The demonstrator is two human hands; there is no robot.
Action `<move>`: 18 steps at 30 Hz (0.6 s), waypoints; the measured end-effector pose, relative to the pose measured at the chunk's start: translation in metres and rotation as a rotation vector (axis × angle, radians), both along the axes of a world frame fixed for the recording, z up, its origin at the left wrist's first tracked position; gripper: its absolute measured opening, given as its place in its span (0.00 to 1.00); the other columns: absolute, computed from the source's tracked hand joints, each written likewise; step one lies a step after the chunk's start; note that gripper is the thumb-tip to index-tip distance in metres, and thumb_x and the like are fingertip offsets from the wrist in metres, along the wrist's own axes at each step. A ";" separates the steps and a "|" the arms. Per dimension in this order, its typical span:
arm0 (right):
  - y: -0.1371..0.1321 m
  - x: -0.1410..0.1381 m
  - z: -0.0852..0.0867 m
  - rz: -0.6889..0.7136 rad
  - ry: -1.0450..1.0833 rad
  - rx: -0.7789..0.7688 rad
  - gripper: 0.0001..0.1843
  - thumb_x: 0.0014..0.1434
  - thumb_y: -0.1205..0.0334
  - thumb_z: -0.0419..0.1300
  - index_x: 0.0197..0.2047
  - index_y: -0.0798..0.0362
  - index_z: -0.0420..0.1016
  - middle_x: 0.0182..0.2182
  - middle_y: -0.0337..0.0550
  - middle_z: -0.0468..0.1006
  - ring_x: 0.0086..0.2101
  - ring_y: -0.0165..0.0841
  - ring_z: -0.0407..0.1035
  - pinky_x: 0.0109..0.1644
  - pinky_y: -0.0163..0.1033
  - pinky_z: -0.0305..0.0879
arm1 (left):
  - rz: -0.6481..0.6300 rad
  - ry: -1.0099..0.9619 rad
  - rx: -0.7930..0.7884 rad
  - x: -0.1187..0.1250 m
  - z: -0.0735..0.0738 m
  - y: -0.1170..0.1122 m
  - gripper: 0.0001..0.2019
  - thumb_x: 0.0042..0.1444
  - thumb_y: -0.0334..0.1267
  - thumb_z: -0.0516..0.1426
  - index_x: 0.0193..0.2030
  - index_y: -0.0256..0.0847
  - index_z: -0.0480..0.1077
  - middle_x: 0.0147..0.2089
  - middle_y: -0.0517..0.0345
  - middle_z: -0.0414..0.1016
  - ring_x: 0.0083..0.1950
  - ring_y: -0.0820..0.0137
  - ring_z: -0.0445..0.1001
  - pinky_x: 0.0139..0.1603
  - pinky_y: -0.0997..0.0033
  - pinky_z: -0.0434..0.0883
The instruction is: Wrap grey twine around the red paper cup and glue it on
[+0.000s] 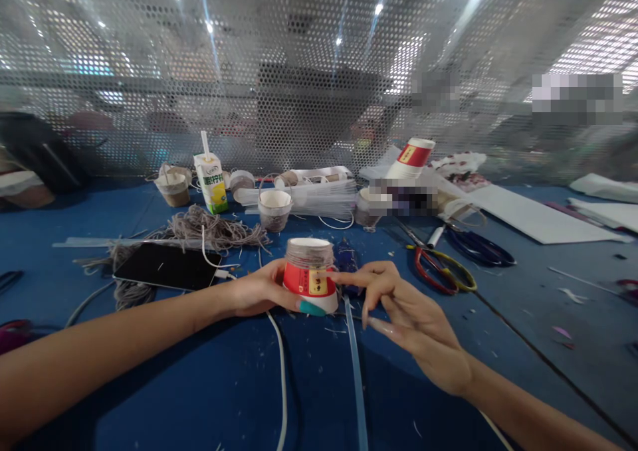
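A red and white paper cup (302,277), its upper part wrapped in grey yarn, is held above the blue table by my left hand (266,288). The thumb lies across the cup's lower front, and the other fingers go behind it. My right hand (409,311) is on the other side, index finger stretched out to touch the label and thumb apart from the cup. Just behind the cup lies a blue glue gun (345,258), partly hidden by my right hand. From it a clear glue stick (355,378) seems to run towards me.
Left are a phone (167,266) and a heap of grey yarn (214,228). Behind stand a drink carton (211,182), a small wrapped basket (275,210) and a bundle of glue sticks (323,198). Scissors (441,271) lie right, and a white cable (282,378) crosses the front.
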State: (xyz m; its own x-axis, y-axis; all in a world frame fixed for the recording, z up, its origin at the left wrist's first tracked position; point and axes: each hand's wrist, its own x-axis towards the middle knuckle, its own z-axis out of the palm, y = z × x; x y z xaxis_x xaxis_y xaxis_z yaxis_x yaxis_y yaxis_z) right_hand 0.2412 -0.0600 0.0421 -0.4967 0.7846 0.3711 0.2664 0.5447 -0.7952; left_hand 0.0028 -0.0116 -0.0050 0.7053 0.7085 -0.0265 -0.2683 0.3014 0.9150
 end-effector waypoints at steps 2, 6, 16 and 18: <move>0.000 0.000 -0.001 0.012 -0.007 0.004 0.04 0.62 0.61 0.53 0.35 0.47 0.68 0.53 0.46 0.75 0.53 0.40 0.61 0.54 0.51 0.65 | -0.008 0.000 -0.008 0.000 0.001 0.000 0.28 0.36 0.32 0.70 0.49 0.37 0.73 0.41 0.51 0.79 0.40 0.66 0.76 0.44 0.66 0.70; 0.002 0.000 0.000 0.048 -0.020 0.051 0.05 0.61 0.63 0.52 0.33 0.47 0.67 0.50 0.43 0.78 0.50 0.40 0.60 0.52 0.50 0.64 | -0.021 -0.027 -0.025 0.000 0.002 0.000 0.28 0.36 0.31 0.69 0.49 0.37 0.73 0.42 0.50 0.79 0.42 0.66 0.77 0.44 0.67 0.70; 0.005 0.001 0.000 0.115 -0.251 0.314 0.09 0.56 0.70 0.52 0.38 0.46 0.67 0.53 0.41 0.76 0.49 0.41 0.61 0.48 0.50 0.66 | 0.033 -0.006 0.065 0.008 0.004 -0.004 0.27 0.37 0.30 0.70 0.47 0.36 0.72 0.44 0.50 0.79 0.44 0.65 0.77 0.54 0.60 0.68; 0.004 -0.001 0.001 0.109 -0.309 0.413 0.13 0.54 0.73 0.53 0.39 0.46 0.67 0.54 0.40 0.76 0.47 0.41 0.62 0.47 0.50 0.65 | 0.061 0.004 0.074 0.009 0.004 -0.005 0.28 0.36 0.30 0.70 0.48 0.36 0.72 0.45 0.49 0.79 0.45 0.65 0.77 0.54 0.61 0.68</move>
State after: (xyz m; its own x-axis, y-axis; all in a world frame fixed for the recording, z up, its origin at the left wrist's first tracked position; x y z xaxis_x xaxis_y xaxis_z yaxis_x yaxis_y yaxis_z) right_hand 0.2404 -0.0561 0.0430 -0.7022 0.5415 0.4622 0.3789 0.8339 -0.4013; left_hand 0.0118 -0.0164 -0.0009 0.6606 0.7503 0.0241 -0.2800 0.2165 0.9352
